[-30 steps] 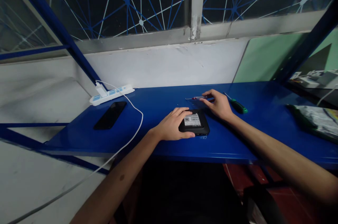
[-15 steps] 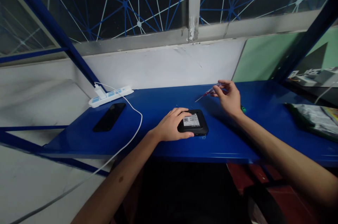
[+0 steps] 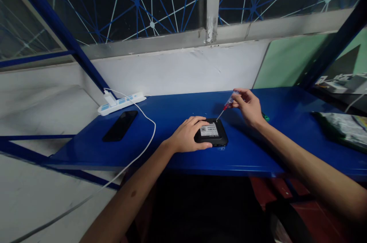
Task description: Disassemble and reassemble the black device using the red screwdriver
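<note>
A flat black electronic box with a white printed label lies on the blue table. My left hand grips its left side, thumb along the near edge and fingers over the top. In my right hand is a screwdriver with a clear and red handle, pinched between thumb and fingers. Its thin shaft slants down to the left, and the tip meets the far right corner of the box. Several tiny bits lie on the table just behind the box; they are too small to name.
To the left are a black phone and a white power strip with a charger, its white cable crossing the table. A green object lies behind my right wrist. A silvery bag is at far right.
The screwdriver has tilted steeper and its tip has moved from above the table behind the box onto the box's far right corner. My left hand stays on the box.
</note>
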Motion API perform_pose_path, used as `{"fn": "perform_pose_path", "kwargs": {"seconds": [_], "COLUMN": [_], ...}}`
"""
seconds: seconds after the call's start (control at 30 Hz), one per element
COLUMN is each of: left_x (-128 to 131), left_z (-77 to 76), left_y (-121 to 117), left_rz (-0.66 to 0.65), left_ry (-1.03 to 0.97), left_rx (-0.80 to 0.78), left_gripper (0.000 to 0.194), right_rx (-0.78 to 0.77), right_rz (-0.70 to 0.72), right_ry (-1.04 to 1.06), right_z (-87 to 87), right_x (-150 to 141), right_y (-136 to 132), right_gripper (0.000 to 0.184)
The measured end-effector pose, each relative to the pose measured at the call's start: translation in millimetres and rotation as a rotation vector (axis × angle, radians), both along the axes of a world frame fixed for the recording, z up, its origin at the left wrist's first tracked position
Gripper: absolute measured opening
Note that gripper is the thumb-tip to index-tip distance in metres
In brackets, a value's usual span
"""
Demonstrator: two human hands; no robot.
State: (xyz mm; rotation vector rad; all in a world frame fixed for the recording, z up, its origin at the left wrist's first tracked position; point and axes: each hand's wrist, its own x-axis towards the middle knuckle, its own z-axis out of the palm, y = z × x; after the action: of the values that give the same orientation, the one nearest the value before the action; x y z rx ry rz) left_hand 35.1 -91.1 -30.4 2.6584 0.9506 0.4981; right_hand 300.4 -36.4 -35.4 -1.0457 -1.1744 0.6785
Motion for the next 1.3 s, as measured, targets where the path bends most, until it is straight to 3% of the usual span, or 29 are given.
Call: {"fn": "perform_pose_path", "kwargs": {"seconds": [0.47, 0.9, 1.1, 1.3], "left_x": [0.8, -0.2, 0.2, -0.2], "left_z": [1.7, -0.3, 0.6, 0.6], "left_y": [-0.6, -0.9, -0.7, -0.8], "left_rz": [0.007, 0.008, 0.013, 0.015], "left_ry": [0.009, 0.012, 0.019, 0.019], "left_rx": [0.001, 0.007, 0.001, -0.011], "left_gripper": [0.068, 0.068, 0.069, 0.070], "right_rx": [0.004, 0.078, 0.078, 0.062], "right_rz": [0.016, -0.059, -0.107, -0.120], "right_ry": [-0.023, -0.263, -0.246, -0.171], "right_z": [-3.3, -5.5, -2.9, -10.9], "right_x": [0.8, 1.7, 3.0, 8.3], "right_y": [1.6, -3.6, -4.2, 5.7], "right_gripper": [0.039, 0.037, 0.034, 0.036]}}
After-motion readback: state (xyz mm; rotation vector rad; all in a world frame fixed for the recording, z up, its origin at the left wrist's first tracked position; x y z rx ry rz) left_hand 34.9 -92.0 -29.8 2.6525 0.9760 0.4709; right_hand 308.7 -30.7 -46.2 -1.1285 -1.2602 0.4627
